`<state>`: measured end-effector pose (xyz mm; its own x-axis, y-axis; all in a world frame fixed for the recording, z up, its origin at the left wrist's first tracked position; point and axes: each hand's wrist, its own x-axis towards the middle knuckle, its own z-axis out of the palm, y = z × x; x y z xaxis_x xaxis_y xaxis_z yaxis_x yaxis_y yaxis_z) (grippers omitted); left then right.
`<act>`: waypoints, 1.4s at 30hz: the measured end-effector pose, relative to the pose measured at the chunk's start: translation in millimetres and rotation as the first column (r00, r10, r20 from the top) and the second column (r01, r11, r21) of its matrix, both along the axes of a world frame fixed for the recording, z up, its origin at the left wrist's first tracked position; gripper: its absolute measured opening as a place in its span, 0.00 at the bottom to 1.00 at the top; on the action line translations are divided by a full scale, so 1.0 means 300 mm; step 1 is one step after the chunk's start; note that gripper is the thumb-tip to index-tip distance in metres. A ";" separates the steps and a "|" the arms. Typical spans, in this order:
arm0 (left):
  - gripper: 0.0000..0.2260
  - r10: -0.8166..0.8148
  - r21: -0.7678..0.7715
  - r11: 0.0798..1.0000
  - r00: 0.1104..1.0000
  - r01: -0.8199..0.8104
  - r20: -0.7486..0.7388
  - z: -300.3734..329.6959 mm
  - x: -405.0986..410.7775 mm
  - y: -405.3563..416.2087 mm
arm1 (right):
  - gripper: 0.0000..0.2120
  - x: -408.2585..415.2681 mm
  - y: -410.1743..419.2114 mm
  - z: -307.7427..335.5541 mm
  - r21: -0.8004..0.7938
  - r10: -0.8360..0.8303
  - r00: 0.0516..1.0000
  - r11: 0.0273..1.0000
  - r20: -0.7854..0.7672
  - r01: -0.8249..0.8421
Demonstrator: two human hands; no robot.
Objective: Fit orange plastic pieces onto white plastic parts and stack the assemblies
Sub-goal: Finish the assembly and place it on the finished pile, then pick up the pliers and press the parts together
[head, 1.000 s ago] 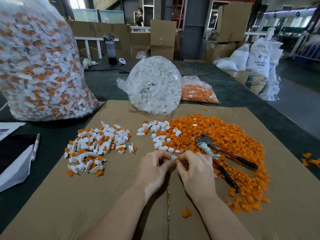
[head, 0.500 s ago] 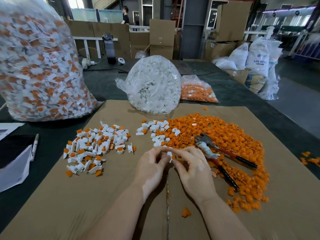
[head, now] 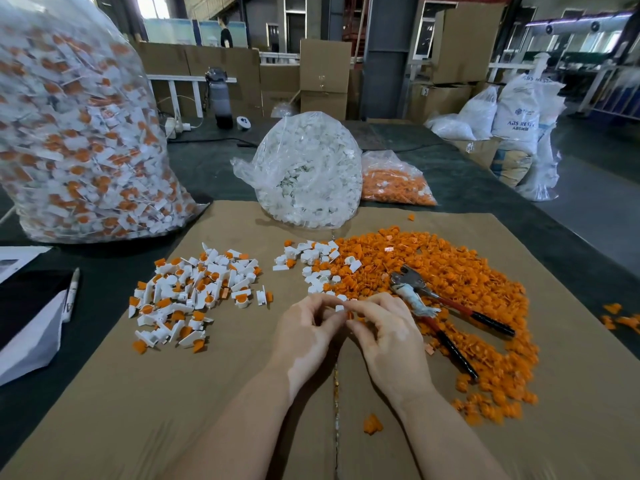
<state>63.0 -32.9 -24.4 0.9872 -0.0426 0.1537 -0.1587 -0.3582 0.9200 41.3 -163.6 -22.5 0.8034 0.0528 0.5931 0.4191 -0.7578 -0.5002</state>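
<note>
My left hand (head: 306, 327) and my right hand (head: 384, 330) meet fingertip to fingertip over the cardboard sheet (head: 207, 393). Between them they pinch a small white part (head: 340, 308); a bit of orange piece (head: 349, 315) shows at my right fingertips. A wide heap of loose orange pieces (head: 450, 271) lies to the right. A small cluster of loose white parts (head: 311, 258) lies just beyond my hands. Assembled white-and-orange units (head: 194, 292) are piled on the left.
Red-handled pliers (head: 446, 306) lie on the orange heap beside my right hand. At the back stand a large bag of assemblies (head: 76, 133), a bag of white parts (head: 308, 171) and a bag of orange pieces (head: 394, 181). A pen (head: 72, 292) lies far left. One stray orange piece (head: 372, 424) lies near my right forearm.
Both hands have shifted slightly away from me, fingertips still together on the small parts. The piles and pliers have not moved.
</note>
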 end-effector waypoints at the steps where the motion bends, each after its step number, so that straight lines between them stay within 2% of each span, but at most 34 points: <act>1: 0.03 -0.001 0.002 1.000 1.000 0.001 -0.001 0.000 0.001 -0.001 | 0.12 0.000 0.000 -0.001 -0.006 -0.001 1.000 1.000 -0.002 0.001; 7: 0.03 0.009 0.017 1.000 1.000 -0.009 -0.006 -0.001 0.008 0.001 | 0.14 0.000 -0.005 0.002 -0.040 -0.054 0.999 0.998 0.010 0.054; 10: 0.04 0.021 -0.047 0.999 0.999 -0.023 -0.044 0.000 0.010 0.001 | 0.15 0.004 -0.033 0.023 -0.077 -0.284 0.959 0.956 0.011 0.284; 13: 0.04 0.025 -0.074 0.997 0.997 -0.030 -0.068 0.005 0.016 -0.003 | 0.22 0.023 -0.098 0.063 -0.289 -0.569 0.793 0.814 -0.220 0.504; 14: 0.04 0.027 -0.071 0.997 0.997 -0.032 -0.078 0.007 0.019 -0.004 | 0.25 0.032 -0.123 0.077 -0.377 -0.618 0.719 0.778 -0.318 0.502; 16: 0.04 0.033 -0.077 0.996 0.995 -0.040 -0.097 0.009 0.023 -0.006 | 0.28 0.050 -0.165 0.100 -0.472 -0.636 0.600 0.768 -0.485 0.433; 18: 0.03 0.038 -0.105 0.993 0.992 -0.050 -0.117 0.013 0.026 -0.010 | 0.27 0.060 -0.187 0.110 -0.525 -0.638 0.542 0.766 -0.548 0.371; 20: 0.03 0.049 -0.127 0.990 0.990 -0.066 -0.133 0.017 0.027 -0.014 | 0.24 0.062 -0.194 0.117 -0.564 -0.652 0.540 0.748 -0.532 0.348; 24: 0.04 0.069 -0.198 0.975 0.982 -0.104 -0.176 0.029 0.028 -0.016 | 0.20 0.049 -0.193 0.125 -0.609 -0.673 0.604 0.708 -0.427 0.358; 26: 0.04 0.073 -0.250 0.960 0.976 -0.124 -0.203 0.040 0.029 -0.018 | 0.17 0.042 -0.188 0.141 -0.575 -0.634 0.662 0.736 -0.400 0.358; 28: 0.05 0.063 -0.324 0.935 0.968 -0.143 -0.244 0.053 0.028 -0.020 | 0.16 0.032 -0.169 0.162 -0.490 -0.542 0.717 0.813 -0.437 0.316; 31: 0.07 0.028 -0.458 0.873 0.954 -0.170 -0.300 0.074 0.026 -0.024 | 0.14 0.021 -0.127 0.194 -0.382 -0.360 0.755 0.911 -0.547 0.158; 33: 0.08 0.016 -0.533 0.823 0.946 -0.195 -0.323 0.086 0.025 -0.024 | 0.12 0.012 -0.095 0.213 -0.300 -0.231 0.735 0.953 -0.637 0.040; 36: 0.08 0.027 -0.541 0.809 0.934 -0.230 -0.356 0.089 0.032 -0.020 | 0.14 0.006 -0.057 0.241 -0.168 -0.077 0.668 0.983 -0.740 -0.073; 42: 0.07 0.062 -0.503 0.828 0.931 -0.249 -0.360 0.092 0.036 -0.012 | 0.12 0.012 -0.041 0.248 0.057 0.078 0.513 0.997 -0.855 -0.056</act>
